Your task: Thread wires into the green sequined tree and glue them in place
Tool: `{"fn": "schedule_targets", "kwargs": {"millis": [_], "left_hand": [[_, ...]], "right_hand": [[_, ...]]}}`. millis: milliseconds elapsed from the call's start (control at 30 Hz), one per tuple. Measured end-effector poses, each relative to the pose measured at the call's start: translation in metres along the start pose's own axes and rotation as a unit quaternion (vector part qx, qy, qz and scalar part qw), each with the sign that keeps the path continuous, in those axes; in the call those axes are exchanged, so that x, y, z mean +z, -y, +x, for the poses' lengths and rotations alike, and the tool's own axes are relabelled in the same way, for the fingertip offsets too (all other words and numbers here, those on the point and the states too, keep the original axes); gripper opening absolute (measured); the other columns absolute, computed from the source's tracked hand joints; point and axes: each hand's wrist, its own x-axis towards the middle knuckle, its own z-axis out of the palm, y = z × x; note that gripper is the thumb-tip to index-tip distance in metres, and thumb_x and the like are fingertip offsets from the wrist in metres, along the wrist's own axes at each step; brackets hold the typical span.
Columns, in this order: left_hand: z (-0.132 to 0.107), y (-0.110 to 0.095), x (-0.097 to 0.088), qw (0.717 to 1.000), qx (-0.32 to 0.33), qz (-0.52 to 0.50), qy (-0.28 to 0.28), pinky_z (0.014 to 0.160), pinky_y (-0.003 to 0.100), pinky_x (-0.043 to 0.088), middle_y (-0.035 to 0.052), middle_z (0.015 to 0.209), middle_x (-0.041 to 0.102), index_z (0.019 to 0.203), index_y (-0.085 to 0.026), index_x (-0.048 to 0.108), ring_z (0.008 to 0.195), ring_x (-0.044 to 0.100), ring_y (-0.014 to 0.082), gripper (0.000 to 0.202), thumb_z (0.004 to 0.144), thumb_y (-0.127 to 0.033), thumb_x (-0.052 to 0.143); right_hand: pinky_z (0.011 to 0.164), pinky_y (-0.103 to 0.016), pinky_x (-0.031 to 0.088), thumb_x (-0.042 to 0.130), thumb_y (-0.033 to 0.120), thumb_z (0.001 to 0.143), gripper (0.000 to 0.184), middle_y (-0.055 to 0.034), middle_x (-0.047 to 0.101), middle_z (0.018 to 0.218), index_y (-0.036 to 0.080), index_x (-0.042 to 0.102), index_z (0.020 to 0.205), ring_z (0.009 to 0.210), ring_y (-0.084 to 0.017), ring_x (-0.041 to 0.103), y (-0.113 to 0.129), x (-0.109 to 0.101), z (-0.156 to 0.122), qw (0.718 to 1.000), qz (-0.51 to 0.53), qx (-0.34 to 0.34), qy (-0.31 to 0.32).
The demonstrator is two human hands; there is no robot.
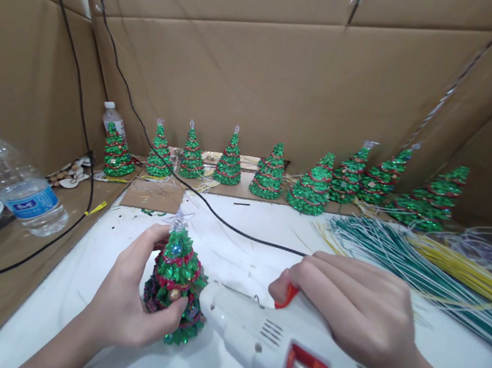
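The right hand [348, 307] wraps a white plastic glue gun [248, 330] with red parts, its nose beside a small green, glittery, tiered Christmas tree [175, 263], which the left hand [123, 299] pinches upright at the white tabletop [80, 272]. Probably light and stiff with fragile trim, the tree suits a mid-height grip, below its clear star [180, 221]. Behind stand similar green trees [268, 174].

Cannot read any word or number. On the blue label [36, 202] of the nearer bottle [13, 181], a white mark too blurred for reading; on the farther bottle [108, 114], an unclear label [118, 125].
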Motion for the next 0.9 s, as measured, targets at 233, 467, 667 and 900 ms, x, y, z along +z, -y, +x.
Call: {"fn": "schedule_targets", "kwargs": {"millis": [233, 467, 667, 900], "left_hand": [[-0.0009, 0.0019, 0.0009, 1.000, 0.000, 0.004, -0.008, 0.083, 0.031, 0.051, 0.0020, 0.098, 0.054, 0.123, -0.023, 0.043, 0.087, 0.056, 0.0176, 0.062, 0.066, -0.018, 0.066], [-0.0018, 0.0025, 0.0000, 1.000, 0.004, 0.007, -0.007, 0.082, 0.031, 0.052, 0.0027, 0.097, 0.054, 0.124, -0.021, 0.043, 0.086, 0.056, 0.0177, 0.061, 0.067, -0.020, 0.066], [-0.0009, 0.0031, 0.0010, 1.000, 0.009, 0.010, -0.006, 0.083, 0.031, 0.052, 0.0026, 0.098, 0.054, 0.125, -0.022, 0.042, 0.086, 0.056, 0.0172, 0.062, 0.068, -0.020, 0.066], [-0.0018, 0.0029, 0.0010, 1.000, 0.008, 0.010, -0.008, 0.083, 0.031, 0.052, 0.0028, 0.099, 0.055, 0.125, -0.022, 0.042, 0.087, 0.056, 0.0173, 0.061, 0.069, -0.021, 0.065]], "right_hand": [[0.050, -0.028, 0.025, 0.048, 0.001, 0.082, 0.027, 0.0034, 0.043, 0.051, 0.019, 0.050, 0.062, 0.048, -0.011, 0.034, -0.0009, 0.0002, 0.0009, 0.999, -0.017, -0.009, -0.026], [0.050, -0.029, 0.025, 0.042, 0.012, 0.093, 0.035, 0.0004, 0.043, 0.051, 0.020, 0.045, 0.059, 0.051, -0.012, 0.036, -0.0023, 0.0026, -0.0005, 1.000, -0.025, -0.003, -0.016], [0.051, -0.028, 0.026, 0.047, 0.016, 0.093, 0.032, 0.0022, 0.039, 0.052, 0.020, 0.044, 0.062, 0.052, -0.012, 0.033, -0.0040, 0.0031, -0.0025, 1.000, -0.010, 0.011, -0.015], [0.051, -0.029, 0.021, 0.046, 0.014, 0.091, 0.030, 0.0031, 0.035, 0.052, 0.021, 0.043, 0.062, 0.052, -0.012, 0.028, -0.0045, 0.0033, -0.0034, 1.000, -0.017, 0.019, -0.015]]}}
